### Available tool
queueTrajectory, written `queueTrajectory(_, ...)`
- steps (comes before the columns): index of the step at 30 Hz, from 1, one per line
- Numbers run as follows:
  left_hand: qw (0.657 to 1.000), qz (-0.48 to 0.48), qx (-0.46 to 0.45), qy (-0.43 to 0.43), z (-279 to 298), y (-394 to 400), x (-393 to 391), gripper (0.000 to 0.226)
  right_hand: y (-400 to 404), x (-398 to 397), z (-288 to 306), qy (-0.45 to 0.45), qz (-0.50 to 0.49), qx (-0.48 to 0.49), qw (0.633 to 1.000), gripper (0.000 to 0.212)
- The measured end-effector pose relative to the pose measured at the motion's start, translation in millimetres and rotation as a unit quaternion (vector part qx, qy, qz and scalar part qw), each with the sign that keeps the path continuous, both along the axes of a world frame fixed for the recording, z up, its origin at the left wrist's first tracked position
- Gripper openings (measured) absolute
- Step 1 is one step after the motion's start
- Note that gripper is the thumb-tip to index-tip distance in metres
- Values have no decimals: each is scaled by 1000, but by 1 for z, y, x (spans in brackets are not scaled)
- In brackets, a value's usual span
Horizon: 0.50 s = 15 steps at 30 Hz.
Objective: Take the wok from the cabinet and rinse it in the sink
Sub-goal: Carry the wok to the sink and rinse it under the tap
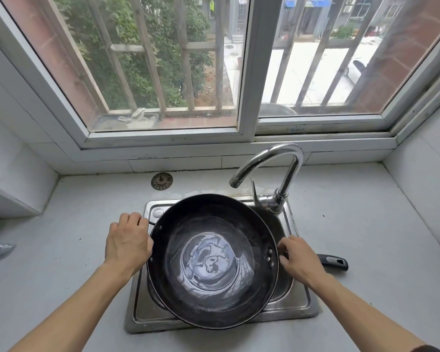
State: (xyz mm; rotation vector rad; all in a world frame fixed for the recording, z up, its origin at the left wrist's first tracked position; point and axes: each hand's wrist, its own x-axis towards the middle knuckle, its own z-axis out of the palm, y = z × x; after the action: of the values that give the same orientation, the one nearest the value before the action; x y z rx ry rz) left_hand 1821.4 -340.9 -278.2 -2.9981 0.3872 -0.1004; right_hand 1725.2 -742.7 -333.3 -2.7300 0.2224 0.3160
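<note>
I am holding the wok point(211, 262) over the sink point(297, 301), water pooling in its bottom. My left hand point(127, 242) is gripping the small side handle; my right hand point(299, 257) is gripping the long handle point(334, 261) near the rim. The faucet point(272, 171) is arching just behind.

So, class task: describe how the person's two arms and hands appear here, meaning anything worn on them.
Both forearms are bare, with no sleeves in view along them. The left hand and right hand wear no gloves, and no rings, watch or bracelet can be seen. At the bottom right corner, a small dark reddish-brown patch sits by the right arm; it may be a sleeve edge, but that cannot be told.
</note>
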Motion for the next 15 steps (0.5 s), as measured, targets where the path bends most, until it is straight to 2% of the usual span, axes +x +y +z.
queueTrajectory(7, 999, -21, -25, 7, 2, -18, 2, 25, 20, 45, 27, -139, -4, 72, 988, 6)
queueTrajectory(15, 996, -28, -83, 12, 3, -43, 8, 26, 39, 114, 37, -188, -40, 81, 978, 35)
